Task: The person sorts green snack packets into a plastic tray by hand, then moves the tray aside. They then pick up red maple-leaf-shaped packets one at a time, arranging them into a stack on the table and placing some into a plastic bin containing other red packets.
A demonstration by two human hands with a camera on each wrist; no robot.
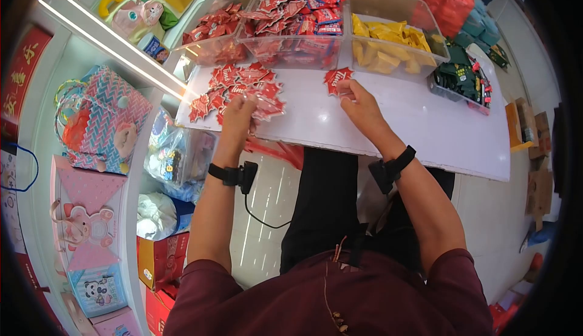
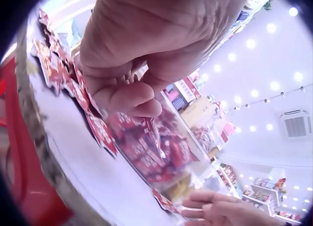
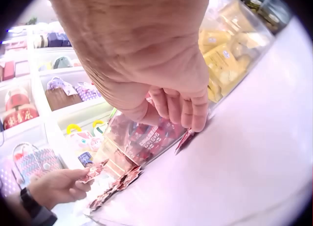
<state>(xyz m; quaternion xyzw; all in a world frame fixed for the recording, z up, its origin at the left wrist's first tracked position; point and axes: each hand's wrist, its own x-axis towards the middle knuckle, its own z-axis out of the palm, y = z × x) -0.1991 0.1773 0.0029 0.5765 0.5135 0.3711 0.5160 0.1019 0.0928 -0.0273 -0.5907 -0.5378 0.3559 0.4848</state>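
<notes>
My left hand [image 1: 238, 117] pinches a red leaf-shaped packet [image 1: 268, 106] with white lettering, above the front left of the white tabletop. From the left wrist, the packet [image 2: 153, 135] shows pointing down from between thumb and finger. Behind and left of that hand lies a pile of similar red packets [image 1: 229, 76]. A single red packet [image 1: 331, 79] lies apart on the tabletop, in front of the bins. My right hand [image 1: 363, 106] is at its right edge, fingers loosely bent. In the right wrist view these fingers [image 3: 198, 116] hang right over the packet [image 3: 183, 142].
Along the table's back stand clear bins of red packets [image 1: 291, 47] and yellow packets [image 1: 388, 32]. A tray of dark green packets [image 1: 458, 81] is at the right. Shelves with bags [image 1: 106, 120] line the left. A red stool [image 1: 276, 150] shows under the table's front edge.
</notes>
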